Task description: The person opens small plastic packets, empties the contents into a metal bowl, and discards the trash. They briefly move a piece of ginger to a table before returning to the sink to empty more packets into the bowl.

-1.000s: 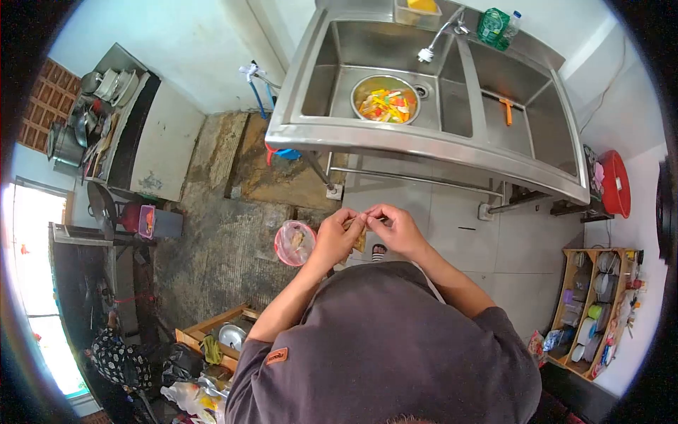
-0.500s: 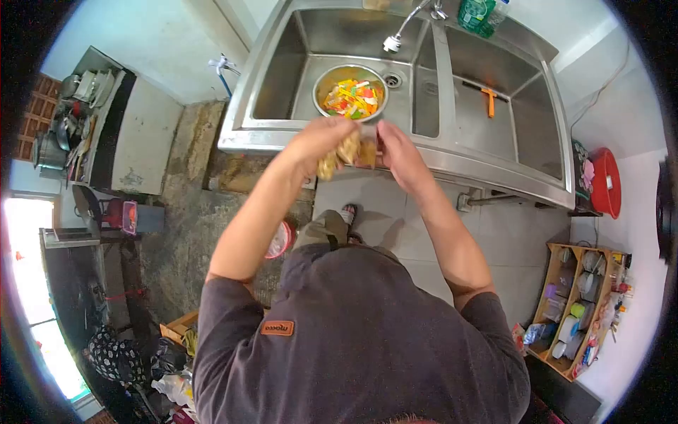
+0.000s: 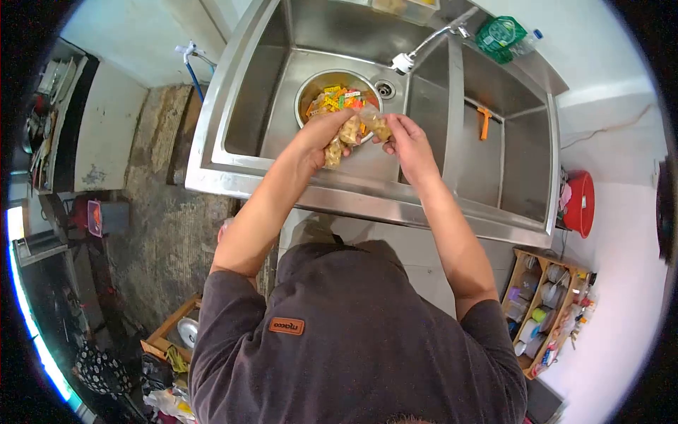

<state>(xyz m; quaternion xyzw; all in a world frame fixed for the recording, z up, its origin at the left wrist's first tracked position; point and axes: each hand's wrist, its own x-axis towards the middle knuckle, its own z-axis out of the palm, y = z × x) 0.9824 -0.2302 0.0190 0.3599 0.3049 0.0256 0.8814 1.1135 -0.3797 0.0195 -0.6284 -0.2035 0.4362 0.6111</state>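
Over the near edge of the left sink basin, my left hand (image 3: 326, 134) is closed around clear plastic bags of pale yellowish pieces (image 3: 334, 152). My right hand (image 3: 406, 141) pinches the right part of the same plastic, where more yellowish pieces show. Just beyond both hands stands a round metal bowl (image 3: 302, 99) holding colourful strips and packets (image 3: 337, 99) in yellow, orange, red and green. My hands and the bags cover the bowl's near right side.
Above the left basin (image 3: 272, 134) hangs a faucet (image 3: 404, 62). An orange squeegee (image 3: 484, 124) lies in the right basin. Green bottles (image 3: 500, 37) stand at the back ledge. A red basin (image 3: 579, 203) and wooden shelf (image 3: 526, 311) are on the right.
The view has shifted closer to the sink. Both hands and the bags have moved from the sink's front edge to over the basin and the bowl's near side.
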